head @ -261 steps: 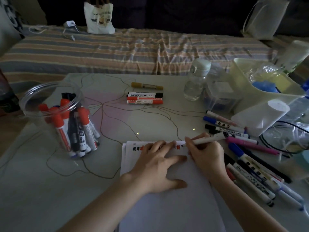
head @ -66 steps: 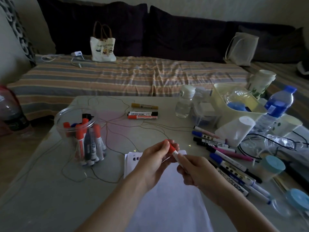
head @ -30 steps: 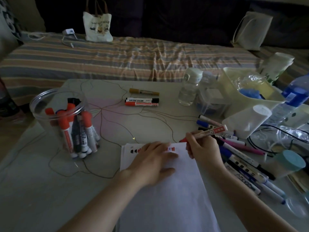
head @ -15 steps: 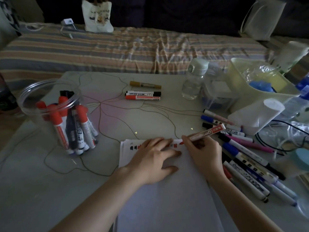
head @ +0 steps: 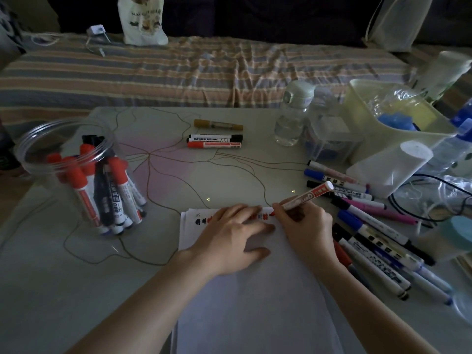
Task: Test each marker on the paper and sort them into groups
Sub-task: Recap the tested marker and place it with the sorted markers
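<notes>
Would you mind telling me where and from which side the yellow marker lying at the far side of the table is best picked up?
Grip the yellow marker at the middle of its barrel, coming straight down from above, fingers across its width. It lies flat, running left to right, apart from the black marker nearer the person, so both long sides look free; the capped ends offer less hold.

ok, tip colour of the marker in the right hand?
Red, on the marker in the right hand; head view.

jar [head: 63, 159] left of paper [head: 255, 302], markers [head: 378, 241] right
</notes>
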`<state>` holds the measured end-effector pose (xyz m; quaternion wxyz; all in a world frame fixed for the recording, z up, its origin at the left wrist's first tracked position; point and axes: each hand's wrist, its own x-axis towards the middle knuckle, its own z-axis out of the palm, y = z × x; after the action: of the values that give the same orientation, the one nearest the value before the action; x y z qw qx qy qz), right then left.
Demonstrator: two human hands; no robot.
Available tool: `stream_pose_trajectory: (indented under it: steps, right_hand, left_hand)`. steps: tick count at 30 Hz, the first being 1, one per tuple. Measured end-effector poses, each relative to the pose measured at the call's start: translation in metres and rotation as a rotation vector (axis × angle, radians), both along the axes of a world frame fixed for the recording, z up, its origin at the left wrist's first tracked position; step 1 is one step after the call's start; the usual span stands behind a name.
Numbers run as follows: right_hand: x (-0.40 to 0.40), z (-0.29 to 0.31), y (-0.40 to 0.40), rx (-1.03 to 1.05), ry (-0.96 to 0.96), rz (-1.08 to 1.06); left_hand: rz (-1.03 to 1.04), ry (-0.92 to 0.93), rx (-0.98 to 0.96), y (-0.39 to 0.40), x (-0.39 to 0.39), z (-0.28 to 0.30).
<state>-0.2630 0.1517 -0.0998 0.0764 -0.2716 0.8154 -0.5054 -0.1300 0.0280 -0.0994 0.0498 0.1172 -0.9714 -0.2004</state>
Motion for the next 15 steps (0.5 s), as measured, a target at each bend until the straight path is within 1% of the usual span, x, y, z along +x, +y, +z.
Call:
stream_pose_trajectory:
  steps: [8,15]
  right_hand:
    - [-0.0009,-0.0010,0.0009,0.016,0.017,0.015]
    - [-0.0022,-0.0039,0.0008,-0.013,0.010,-0.038]
  left_hand:
    - [-0.001,0.025,0.003,-0.0011,0.0006,-0.0014]
    - [0.001,0.014,0.000,0.0002,0.0007,-0.0020]
